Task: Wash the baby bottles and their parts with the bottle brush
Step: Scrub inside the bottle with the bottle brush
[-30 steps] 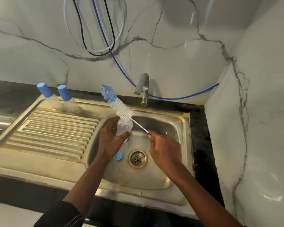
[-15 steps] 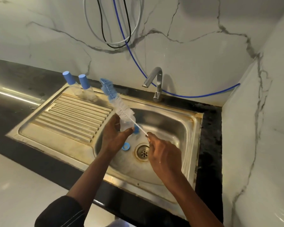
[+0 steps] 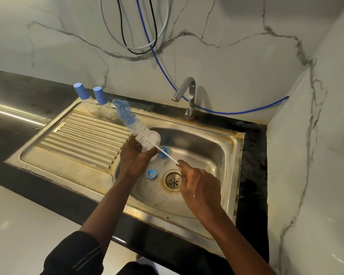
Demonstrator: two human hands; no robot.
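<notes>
My left hand (image 3: 135, 157) grips a clear baby bottle (image 3: 152, 144) over the left side of the steel sink basin (image 3: 211, 147). My right hand (image 3: 199, 185) pinches the thin white handle of the bottle brush (image 3: 131, 124). The brush's white and blue bristles lie across the outside of the bottle and point up to the left. A blue ring cap (image 3: 151, 173) lies on the basin floor beside the drain (image 3: 173, 180). Another blue part (image 3: 165, 151) shows just behind the bottle. Two capped bottles (image 3: 99, 102) stand at the back of the drainboard.
The ribbed drainboard (image 3: 77, 139) stretches left of the basin. A tap (image 3: 187, 96) stands at the back with no water running. A blue hose (image 3: 236, 112) and looped cables (image 3: 139, 36) run along the marble wall. A wall closes off the right side.
The view has shifted, so the sink sits further right and lower in the frame. Both hands keep the same hold, and the brush still lies across the bottle.
</notes>
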